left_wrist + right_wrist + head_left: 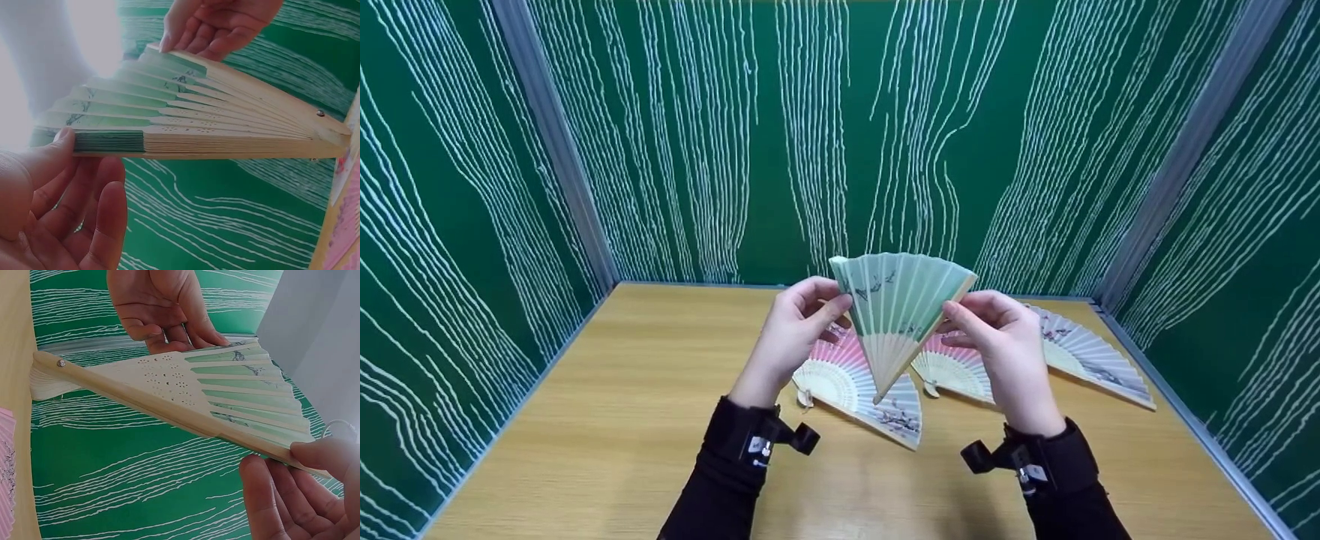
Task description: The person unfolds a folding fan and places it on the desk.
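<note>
A green folding fan [906,296] with pale wooden ribs is held up, partly spread, its pivot end pointing down. My left hand [799,322] pinches its left edge, where the folds are still stacked together, as the left wrist view shows in the green pleats [109,142]. On the other side my right hand [997,330] grips the outer wooden guard [169,413] between thumb and fingers. A metal rivet [61,363] joins the ribs at the narrow end. Below the hands lies a spread pink-and-white fan [840,379] on the table.
On the wooden table [660,390] a second pink fan [960,371] lies spread, partly hidden by the right hand. A greyish fan [1099,356] lies open at the right. Green walls [765,150] with white wavy lines enclose the table's back and sides.
</note>
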Demonstrator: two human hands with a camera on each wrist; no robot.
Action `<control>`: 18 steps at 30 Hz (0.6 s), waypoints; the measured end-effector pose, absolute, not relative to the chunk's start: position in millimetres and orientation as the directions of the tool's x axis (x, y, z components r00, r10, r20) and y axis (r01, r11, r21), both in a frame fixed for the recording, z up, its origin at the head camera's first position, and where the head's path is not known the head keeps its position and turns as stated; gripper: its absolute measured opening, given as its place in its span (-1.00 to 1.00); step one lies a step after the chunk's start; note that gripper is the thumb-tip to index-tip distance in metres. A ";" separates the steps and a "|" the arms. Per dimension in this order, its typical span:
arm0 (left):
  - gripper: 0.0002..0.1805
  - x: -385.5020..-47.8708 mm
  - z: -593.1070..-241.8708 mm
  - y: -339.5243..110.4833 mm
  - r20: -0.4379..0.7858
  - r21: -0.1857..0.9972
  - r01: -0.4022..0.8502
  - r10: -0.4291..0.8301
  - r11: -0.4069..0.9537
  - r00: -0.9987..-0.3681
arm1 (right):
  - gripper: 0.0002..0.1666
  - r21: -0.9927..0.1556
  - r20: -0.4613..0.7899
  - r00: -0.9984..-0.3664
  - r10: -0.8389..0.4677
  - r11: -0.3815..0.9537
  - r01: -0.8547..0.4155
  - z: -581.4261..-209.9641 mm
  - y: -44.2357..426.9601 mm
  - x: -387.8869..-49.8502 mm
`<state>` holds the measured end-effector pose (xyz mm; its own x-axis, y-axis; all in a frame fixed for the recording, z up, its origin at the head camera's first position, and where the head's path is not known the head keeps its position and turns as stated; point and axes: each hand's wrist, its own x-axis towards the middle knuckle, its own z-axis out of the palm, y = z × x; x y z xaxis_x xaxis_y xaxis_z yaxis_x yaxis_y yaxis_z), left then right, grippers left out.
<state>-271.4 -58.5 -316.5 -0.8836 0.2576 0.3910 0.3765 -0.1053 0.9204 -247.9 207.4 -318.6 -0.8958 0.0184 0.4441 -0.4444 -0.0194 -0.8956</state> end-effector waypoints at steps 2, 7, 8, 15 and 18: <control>-0.75 -277.3 -321.9 -58.9 0.395 0.919 0.376 0.252 -0.121 -0.884 | -0.61 -0.896 0.443 -0.897 0.016 -0.038 -0.443 -318.1 208.7 -247.7; -0.71 -284.9 -329.1 -59.3 0.405 0.914 0.382 0.242 -0.138 -0.882 | -0.60 -0.898 0.438 -0.899 0.002 -0.048 -0.437 -316.4 211.0 -246.6; -0.71 -284.9 -329.3 -59.7 0.408 0.913 0.385 0.241 -0.139 -0.881 | -0.60 -0.899 0.436 -0.900 -0.001 -0.046 -0.435 -315.8 210.9 -246.1; -0.72 -284.1 -328.4 -60.7 0.412 0.911 0.389 0.231 -0.138 -0.882 | -0.61 -0.902 0.429 -0.903 -0.017 -0.055 -0.428 -305.8 207.5 -237.1; -0.73 -283.9 -327.9 -60.6 0.418 0.908 0.395 0.223 -0.140 -0.881 | -0.60 -0.903 0.427 -0.904 -0.020 -0.057 -0.425 -302.1 206.2 -233.6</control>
<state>-283.9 -60.6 -327.9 -0.8806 0.2230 0.4180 0.3953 -0.1404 0.9077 -233.6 206.2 -302.1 -0.9043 -0.0202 0.4265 -0.4249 -0.0568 -0.9035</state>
